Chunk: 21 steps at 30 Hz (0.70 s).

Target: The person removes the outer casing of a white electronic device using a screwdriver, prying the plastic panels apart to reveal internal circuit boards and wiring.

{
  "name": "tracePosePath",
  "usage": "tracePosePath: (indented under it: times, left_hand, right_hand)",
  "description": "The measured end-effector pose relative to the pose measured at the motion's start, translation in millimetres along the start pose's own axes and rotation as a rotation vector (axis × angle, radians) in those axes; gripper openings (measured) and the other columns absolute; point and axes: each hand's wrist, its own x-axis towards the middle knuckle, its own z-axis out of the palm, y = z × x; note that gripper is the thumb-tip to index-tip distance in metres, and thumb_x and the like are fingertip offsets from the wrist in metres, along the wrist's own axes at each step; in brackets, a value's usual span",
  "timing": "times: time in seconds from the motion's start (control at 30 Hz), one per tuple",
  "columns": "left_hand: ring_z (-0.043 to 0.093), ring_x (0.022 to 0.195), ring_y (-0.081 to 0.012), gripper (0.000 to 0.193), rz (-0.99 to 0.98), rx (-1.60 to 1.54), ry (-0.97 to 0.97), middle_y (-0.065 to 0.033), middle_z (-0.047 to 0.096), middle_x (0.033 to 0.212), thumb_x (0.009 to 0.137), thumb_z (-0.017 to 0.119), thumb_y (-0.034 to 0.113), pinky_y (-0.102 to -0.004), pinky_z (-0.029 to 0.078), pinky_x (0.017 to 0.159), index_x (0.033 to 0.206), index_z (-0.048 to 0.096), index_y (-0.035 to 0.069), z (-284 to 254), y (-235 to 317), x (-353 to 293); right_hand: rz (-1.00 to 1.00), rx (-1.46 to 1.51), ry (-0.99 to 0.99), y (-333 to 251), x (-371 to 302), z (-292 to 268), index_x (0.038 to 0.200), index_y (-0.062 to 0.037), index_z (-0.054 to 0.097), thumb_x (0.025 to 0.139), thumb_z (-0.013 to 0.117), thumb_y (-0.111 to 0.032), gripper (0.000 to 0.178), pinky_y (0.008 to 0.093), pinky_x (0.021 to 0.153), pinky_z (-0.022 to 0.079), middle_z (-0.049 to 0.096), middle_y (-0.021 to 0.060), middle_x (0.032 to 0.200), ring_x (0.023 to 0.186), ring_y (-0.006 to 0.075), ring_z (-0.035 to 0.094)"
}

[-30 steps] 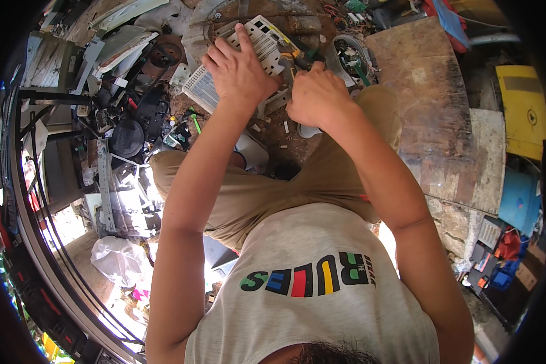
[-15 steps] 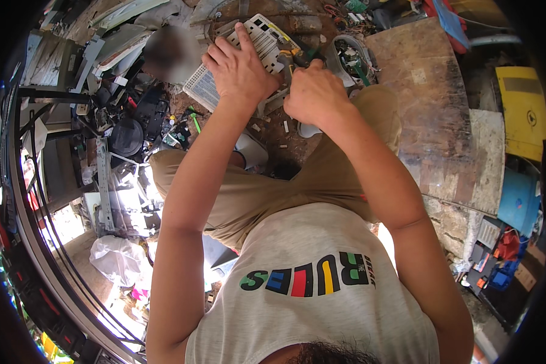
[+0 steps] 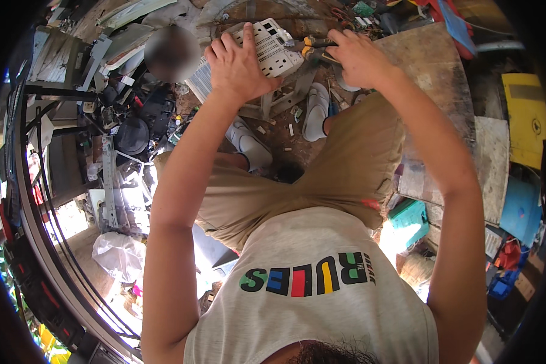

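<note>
A pale, boxy plastic casing [image 3: 277, 51] with rows of small slots and socket-like holes is tilted in front of me at the top middle. My left hand [image 3: 233, 67] presses over it, fingers spread across its top and thumb toward its near side, holding it. To the right of the casing, my right hand [image 3: 359, 57] is closed on pliers [image 3: 310, 47] with yellow and dark handles. Their jaws point left and meet the casing's right edge; whether they grip it I cannot tell.
Electronic scrap and dark plastic parts [image 3: 151, 115] lie heaped on the left. A stained wooden board [image 3: 434, 91] fills the right side, with a yellow panel [image 3: 525, 118] beyond. My white-shod feet [image 3: 316, 112] rest on the littered floor, and a green box [image 3: 408, 221] sits beside my right thigh.
My right hand has moved right and slightly up with the pliers, which now lie more level. The casing has turned a little, and my left hand stays on it.
</note>
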Motion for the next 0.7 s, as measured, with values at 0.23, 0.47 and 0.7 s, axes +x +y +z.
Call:
tracePosePath:
  times: [0.23,0.47,0.7]
  left_hand:
    - [0.040,0.130,-0.0473,0.125,0.193,-0.018,-0.167,-0.0282,0.043,0.138,0.058,0.084,0.061,-0.0567,0.027,0.113,0.159,0.028,0.015,-6,-29,28]
    - [0.040,0.132,-0.0471,0.127,0.309,-0.007,-0.168,-0.0286,0.042,0.141,0.055,0.088,0.056,-0.0540,0.027,0.114,0.160,0.027,0.019,-6,-38,40]
    - [0.045,0.127,-0.0431,0.124,0.278,-0.026,-0.124,-0.0252,0.048,0.135,0.055,0.088,0.055,-0.0519,0.031,0.112,0.158,0.030,0.020,-6,-39,34]
  right_hand:
    - [-0.165,-0.187,0.049,28,18,-6,0.116,-0.0084,0.071,0.077,0.067,-0.002,0.040,0.0413,0.100,0.045,0.053,0.0055,0.133,0.121,0.0250,0.051]
    - [-0.276,-0.224,0.098,44,31,-9,0.115,-0.0098,0.071,0.081,0.066,-0.004,0.034,0.0400,0.102,0.043,0.054,0.0058,0.136,0.124,0.0236,0.051]
    - [0.087,0.231,0.236,78,38,56,0.122,-0.0033,0.067,0.085,0.069,-0.022,0.042,0.0435,0.106,0.044,0.055,0.0149,0.137,0.127,0.0341,0.052]
